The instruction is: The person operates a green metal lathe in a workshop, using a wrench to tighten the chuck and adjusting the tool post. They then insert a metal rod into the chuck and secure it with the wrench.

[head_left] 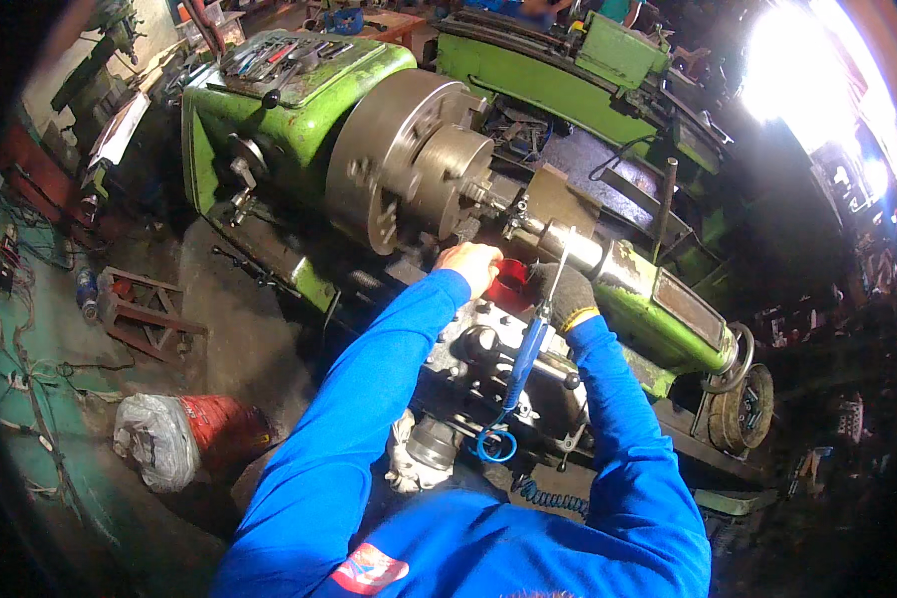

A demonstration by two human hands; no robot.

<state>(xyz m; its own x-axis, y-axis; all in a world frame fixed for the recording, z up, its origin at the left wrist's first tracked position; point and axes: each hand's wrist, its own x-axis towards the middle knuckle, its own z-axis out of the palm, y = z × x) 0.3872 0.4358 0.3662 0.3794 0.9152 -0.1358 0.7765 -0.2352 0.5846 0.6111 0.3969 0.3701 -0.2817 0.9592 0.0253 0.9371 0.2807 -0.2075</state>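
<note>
My bare left hand (471, 267) is closed beside a red cup-like container (509, 286), in front of the lathe chuck (394, 164). Whatever its fingers hold is hidden. At the container's right side my right hand (569, 291), in a grey knitted glove, curls its fingers against the rim. A blue air blow gun (527, 361) with a long thin nozzle crosses in front of the glove, and its blue hose (496, 445) loops below. Behind my hands, a round metal workpiece (455, 164) sits in the chuck, in line with the tailstock (658, 299).
Levers and knobs stick up from the carriage (483, 349) under my forearms. Hand tools (284, 60) lie on the green headstock (319, 105). A small rusty stand (154, 314) and a red-and-clear plastic bag (194, 439) stand on the floor at left. A second green machine (538, 75) is behind.
</note>
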